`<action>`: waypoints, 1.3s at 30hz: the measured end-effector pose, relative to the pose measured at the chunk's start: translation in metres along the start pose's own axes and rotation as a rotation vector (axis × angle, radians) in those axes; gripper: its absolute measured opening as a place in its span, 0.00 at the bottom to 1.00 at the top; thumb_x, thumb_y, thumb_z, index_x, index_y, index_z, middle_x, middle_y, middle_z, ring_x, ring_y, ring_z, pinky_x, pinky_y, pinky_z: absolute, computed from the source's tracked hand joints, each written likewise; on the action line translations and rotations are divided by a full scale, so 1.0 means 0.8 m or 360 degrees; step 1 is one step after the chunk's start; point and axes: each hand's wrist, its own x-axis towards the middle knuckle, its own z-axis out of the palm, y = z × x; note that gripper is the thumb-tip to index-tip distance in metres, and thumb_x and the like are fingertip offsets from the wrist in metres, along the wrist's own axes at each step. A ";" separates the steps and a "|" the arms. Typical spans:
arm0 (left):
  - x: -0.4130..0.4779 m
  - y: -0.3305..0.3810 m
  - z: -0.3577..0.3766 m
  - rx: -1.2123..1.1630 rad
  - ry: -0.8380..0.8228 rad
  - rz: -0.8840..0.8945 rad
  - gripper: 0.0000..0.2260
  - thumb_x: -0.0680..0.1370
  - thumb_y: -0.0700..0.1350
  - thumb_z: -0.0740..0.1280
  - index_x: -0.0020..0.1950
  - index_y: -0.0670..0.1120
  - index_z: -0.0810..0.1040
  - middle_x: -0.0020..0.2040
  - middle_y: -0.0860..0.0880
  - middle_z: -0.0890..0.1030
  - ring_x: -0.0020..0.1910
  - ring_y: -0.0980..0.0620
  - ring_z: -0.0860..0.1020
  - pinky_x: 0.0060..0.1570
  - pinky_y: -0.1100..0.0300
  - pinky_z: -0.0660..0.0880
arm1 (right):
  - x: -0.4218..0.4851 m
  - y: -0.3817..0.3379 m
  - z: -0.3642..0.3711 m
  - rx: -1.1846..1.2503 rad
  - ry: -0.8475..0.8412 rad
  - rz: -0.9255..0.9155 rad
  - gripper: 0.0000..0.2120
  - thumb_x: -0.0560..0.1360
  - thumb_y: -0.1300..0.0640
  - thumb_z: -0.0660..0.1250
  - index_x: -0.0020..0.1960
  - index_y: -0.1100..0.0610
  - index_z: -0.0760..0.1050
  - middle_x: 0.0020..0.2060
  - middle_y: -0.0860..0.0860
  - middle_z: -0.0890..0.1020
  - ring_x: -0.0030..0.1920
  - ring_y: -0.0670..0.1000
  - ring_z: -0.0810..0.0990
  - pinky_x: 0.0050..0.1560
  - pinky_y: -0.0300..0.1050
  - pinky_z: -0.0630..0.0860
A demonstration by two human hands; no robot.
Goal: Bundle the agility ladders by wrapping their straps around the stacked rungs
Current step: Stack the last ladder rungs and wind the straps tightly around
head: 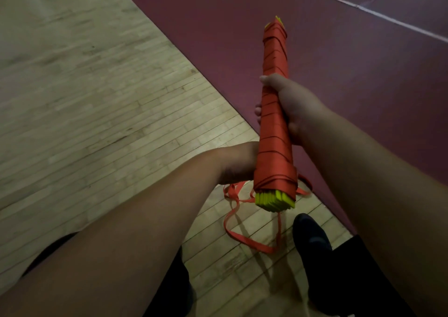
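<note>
A stack of yellow ladder rungs [275, 199] is wound almost end to end in red strap, forming a long bundle [275, 79] that points away from me. My right hand [293, 103] grips the bundle around its middle, thumb on top and fingertips showing on the left side. My left hand [238, 164] is at the near end of the bundle, on its left side; its fingers are hidden behind the bundle. A loose tail of red strap [232, 229] hangs from the near end down to the floor.
Pale wooden floor [97, 98] lies to the left and below. A maroon mat [327, 37] with a white line covers the right and far side. My dark shoe [311, 234] stands beside the strap tail.
</note>
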 end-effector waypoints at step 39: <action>-0.045 0.062 -0.019 0.1021 0.0250 -0.0322 0.30 0.74 0.75 0.70 0.46 0.46 0.85 0.32 0.53 0.81 0.30 0.56 0.76 0.39 0.58 0.74 | 0.012 0.014 -0.005 -0.0283 0.0114 -0.0393 0.27 0.77 0.45 0.79 0.67 0.56 0.72 0.55 0.61 0.85 0.44 0.56 0.90 0.43 0.57 0.88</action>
